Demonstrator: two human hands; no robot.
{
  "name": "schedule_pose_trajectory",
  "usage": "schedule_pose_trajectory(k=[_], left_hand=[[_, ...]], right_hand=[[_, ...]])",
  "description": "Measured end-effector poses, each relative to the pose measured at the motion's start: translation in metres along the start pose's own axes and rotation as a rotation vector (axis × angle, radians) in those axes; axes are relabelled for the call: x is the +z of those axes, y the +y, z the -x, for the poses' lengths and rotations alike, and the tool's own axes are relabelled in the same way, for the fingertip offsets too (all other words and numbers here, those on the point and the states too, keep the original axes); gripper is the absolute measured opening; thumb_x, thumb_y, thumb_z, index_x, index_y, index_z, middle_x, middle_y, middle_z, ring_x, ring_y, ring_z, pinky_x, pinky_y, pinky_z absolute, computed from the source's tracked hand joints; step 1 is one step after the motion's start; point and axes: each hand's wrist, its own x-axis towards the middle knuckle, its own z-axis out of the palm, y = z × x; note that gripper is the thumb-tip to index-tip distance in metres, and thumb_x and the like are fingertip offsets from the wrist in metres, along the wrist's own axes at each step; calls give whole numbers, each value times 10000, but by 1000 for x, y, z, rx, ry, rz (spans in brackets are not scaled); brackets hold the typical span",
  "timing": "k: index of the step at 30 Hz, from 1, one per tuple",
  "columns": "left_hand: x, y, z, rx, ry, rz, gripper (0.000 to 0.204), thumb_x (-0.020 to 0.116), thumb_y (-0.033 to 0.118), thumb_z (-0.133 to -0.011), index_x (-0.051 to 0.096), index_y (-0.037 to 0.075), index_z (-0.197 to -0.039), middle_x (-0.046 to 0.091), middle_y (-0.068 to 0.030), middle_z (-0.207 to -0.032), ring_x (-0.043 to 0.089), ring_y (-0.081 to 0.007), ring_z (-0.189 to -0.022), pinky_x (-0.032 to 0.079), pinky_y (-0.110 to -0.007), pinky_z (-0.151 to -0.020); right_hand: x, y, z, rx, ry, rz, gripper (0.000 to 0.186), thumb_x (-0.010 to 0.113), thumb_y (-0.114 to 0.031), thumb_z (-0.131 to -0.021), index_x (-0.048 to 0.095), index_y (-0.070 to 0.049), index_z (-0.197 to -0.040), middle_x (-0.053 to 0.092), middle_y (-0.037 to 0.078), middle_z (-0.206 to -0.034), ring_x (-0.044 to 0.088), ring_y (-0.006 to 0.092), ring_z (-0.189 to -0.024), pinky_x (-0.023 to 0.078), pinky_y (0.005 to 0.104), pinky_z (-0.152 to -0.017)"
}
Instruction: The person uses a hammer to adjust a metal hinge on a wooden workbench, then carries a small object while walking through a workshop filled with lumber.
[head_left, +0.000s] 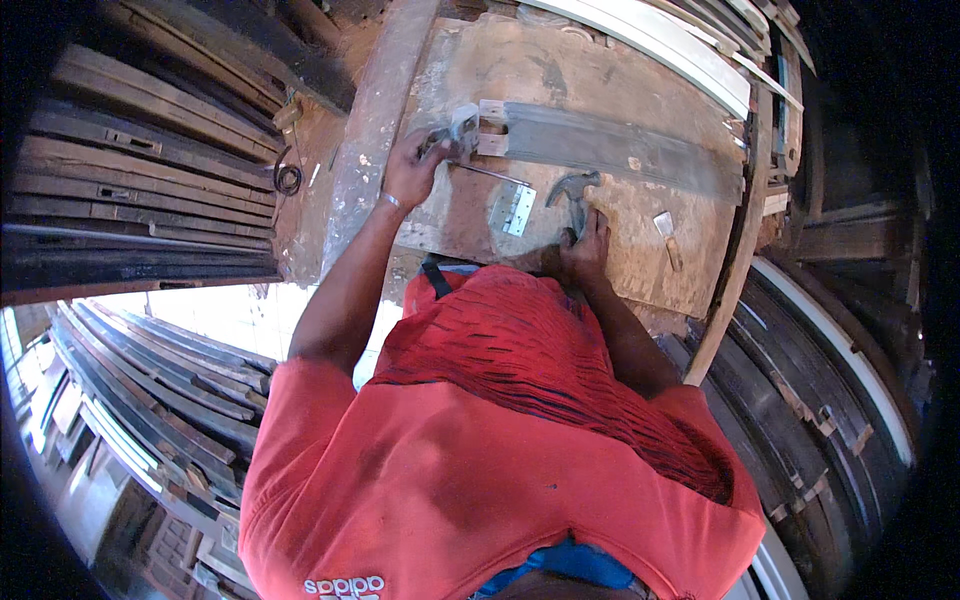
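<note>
The right hand [587, 245] wraps the handle of a dark metal claw hammer [573, 190], its forearm reaching toward eleven o'clock. The hammer's long axis runs toward twelve, its curved claw facing eight. At ten o'clock from it, the left hand [412, 168] has fingers bent at a crumpled, translucent bag [464, 124]; whether they clasp it I cannot tell. Between the hands lies a flat, shiny metal plate [514, 208]; beyond, a grooved grey board [620, 148] on scuffed wood.
</note>
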Motion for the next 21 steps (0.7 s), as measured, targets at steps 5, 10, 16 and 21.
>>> schedule_pose_trajectory(k=[5, 10, 16, 21], left_hand=[[36, -3, -59, 163, -181, 153, 247, 658, 148, -899, 654, -2, -1095, 702, -108, -1008, 647, -161, -929, 501, -304, -847], [50, -5, -76, 62, -268, 179, 232, 649, 142, -917, 655, 11, -1108, 697, -69, -1023, 630, -133, -947, 495, -288, -872], [53, -15, -79, 46, -271, 187, 229, 640, 96, -917, 642, 10, -1129, 699, -54, -1017, 619, -114, -940, 494, -281, -865], [48, -25, -75, 47, -284, 140, 239, 630, 75, -914, 636, 16, -1145, 700, -55, -1015, 617, -110, -935, 491, -275, -860]], right_hand=[[-7, 3, -20, 136, -52, -98, 644, 740, -222, -736, 497, 7, -1287, 493, 239, -1246, 509, 420, -1156, 447, 453, -981], [-7, 4, -14, 194, -42, -210, 505, 726, -211, -758, 589, 12, -1190, 528, 230, -1197, 535, 399, -1126, 458, 446, -958], [-11, 6, -8, 80, -5, -197, 478, 703, -215, -799, 602, 22, -1202, 553, 225, -1139, 558, 392, -1092, 464, 425, -949], [-28, -20, -7, -21, 100, -289, 411, 698, -218, -861, 603, 57, -1152, 579, 201, -1129, 607, 297, -1004, 492, 394, -876]])
